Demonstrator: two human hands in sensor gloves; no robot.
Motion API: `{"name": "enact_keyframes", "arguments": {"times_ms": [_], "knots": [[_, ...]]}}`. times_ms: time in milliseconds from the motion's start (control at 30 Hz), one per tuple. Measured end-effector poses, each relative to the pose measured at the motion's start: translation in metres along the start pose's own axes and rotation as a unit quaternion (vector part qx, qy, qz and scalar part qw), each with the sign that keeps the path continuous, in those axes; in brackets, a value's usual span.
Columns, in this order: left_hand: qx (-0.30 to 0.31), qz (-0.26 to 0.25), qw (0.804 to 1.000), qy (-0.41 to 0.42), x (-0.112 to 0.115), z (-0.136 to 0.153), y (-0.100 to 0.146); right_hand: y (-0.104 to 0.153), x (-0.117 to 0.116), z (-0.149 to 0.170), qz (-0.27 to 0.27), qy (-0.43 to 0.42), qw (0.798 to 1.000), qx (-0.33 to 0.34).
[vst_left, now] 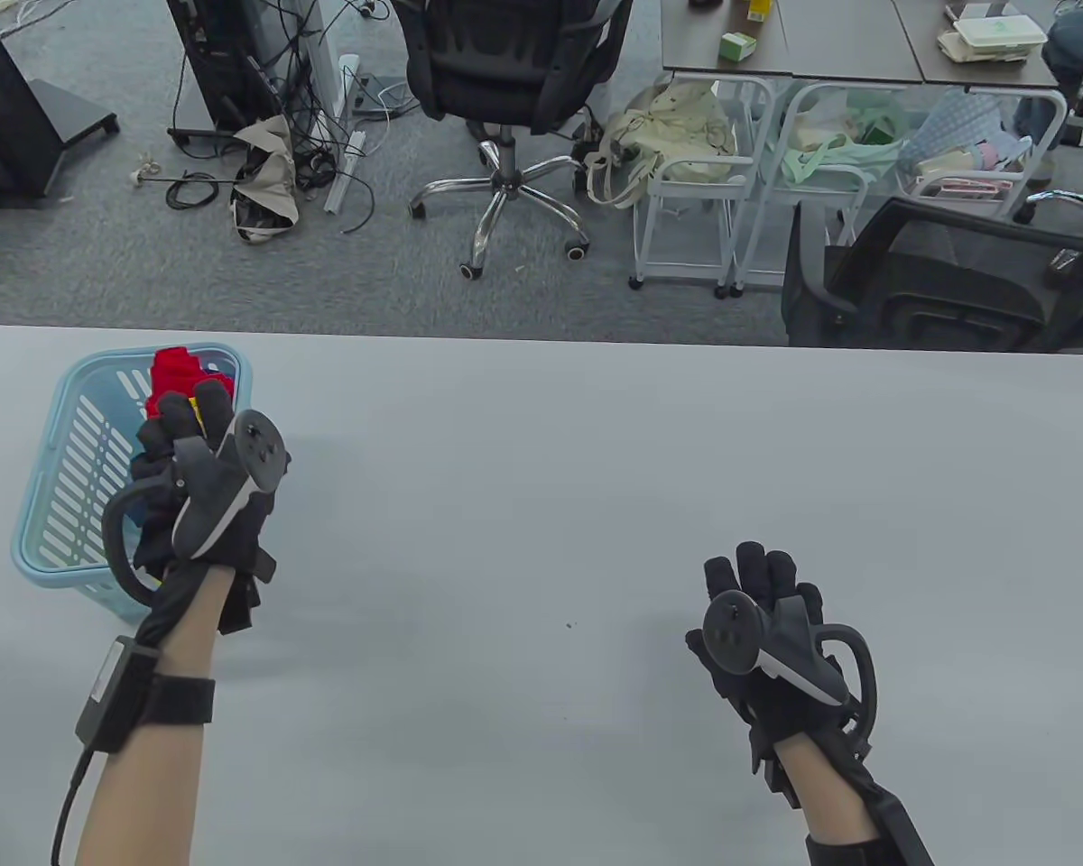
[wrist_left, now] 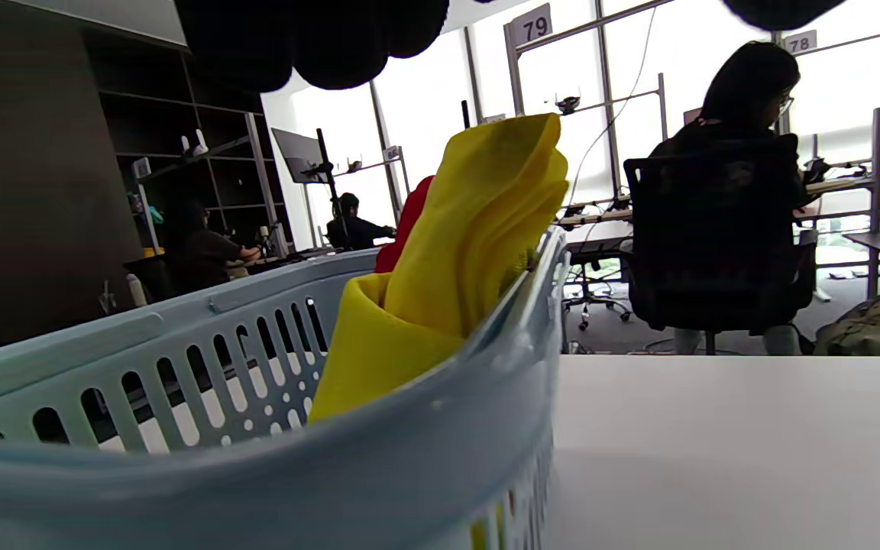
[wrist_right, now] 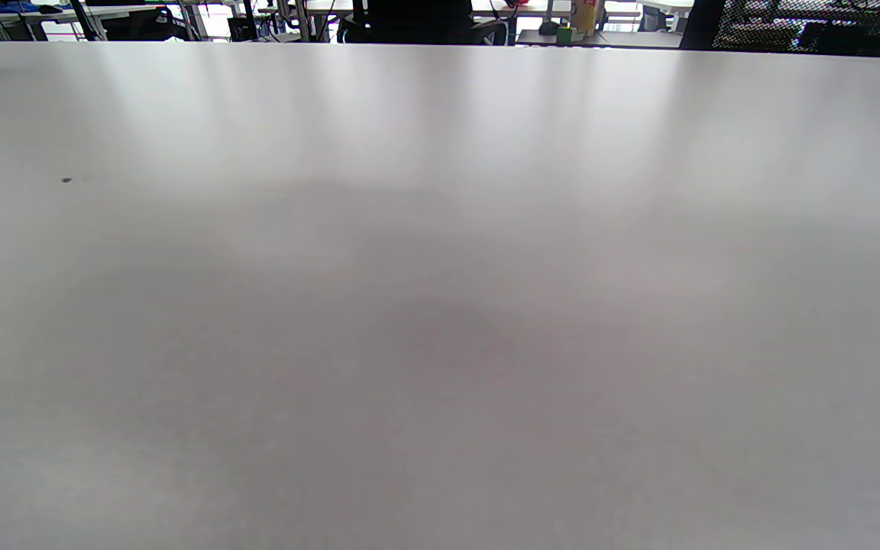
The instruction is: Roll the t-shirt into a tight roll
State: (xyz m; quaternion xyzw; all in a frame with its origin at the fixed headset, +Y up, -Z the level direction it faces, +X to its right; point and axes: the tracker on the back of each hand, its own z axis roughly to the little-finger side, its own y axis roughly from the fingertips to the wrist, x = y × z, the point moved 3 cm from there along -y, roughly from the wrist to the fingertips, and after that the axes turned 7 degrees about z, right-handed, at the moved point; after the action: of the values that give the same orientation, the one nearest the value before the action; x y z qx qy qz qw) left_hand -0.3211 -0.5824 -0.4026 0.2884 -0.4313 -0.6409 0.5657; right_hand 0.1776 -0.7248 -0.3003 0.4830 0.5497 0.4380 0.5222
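Table view: a dark t-shirt (vst_left: 149,532) is clutched in the left hand (vst_left: 208,487) over the blue basket (vst_left: 63,505) on the tabletop (vst_left: 541,469); soft, light, best taken at the hem; the right hand (vst_left: 767,631) hovers relaxed, holding nothing

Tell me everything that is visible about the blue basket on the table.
The blue basket is light blue plastic, as it looks, with rows of slots in its walls and a smooth thick rim. It stands upright at the table's left side, near the far edge. A yellow cloth sticks up above the rim, leaning against one wall, with a red cloth behind it. The left hand hangs over the basket; whether it touches the basket cannot be told.
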Motion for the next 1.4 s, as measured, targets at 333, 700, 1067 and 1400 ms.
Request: {"name": "enact_keyframes", "arguments": {"times_ms": [333, 700, 1067, 1400], "knots": [[-0.071, 0.15, 0.985, -0.043, 0.027, 0.009, -0.049, 0.0, -0.002, -0.001, -0.009, -0.009, 1.0, 0.005], [-0.066, 0.112, 0.99, -0.061, 0.029, 0.007, -0.055, -0.001, -0.004, 0.0, -0.024, -0.017, 1.0, 0.007], [-0.024, -0.011, 0.997, -0.069, -0.041, 0.003, -0.015, -0.002, -0.007, -0.001, -0.033, -0.02, 0.999, 0.01], [0.016, -0.132, 0.989, -0.064, -0.121, -0.004, 0.044, -0.001, -0.005, -0.004, -0.033, -0.02, 0.999, 0.016]]}}
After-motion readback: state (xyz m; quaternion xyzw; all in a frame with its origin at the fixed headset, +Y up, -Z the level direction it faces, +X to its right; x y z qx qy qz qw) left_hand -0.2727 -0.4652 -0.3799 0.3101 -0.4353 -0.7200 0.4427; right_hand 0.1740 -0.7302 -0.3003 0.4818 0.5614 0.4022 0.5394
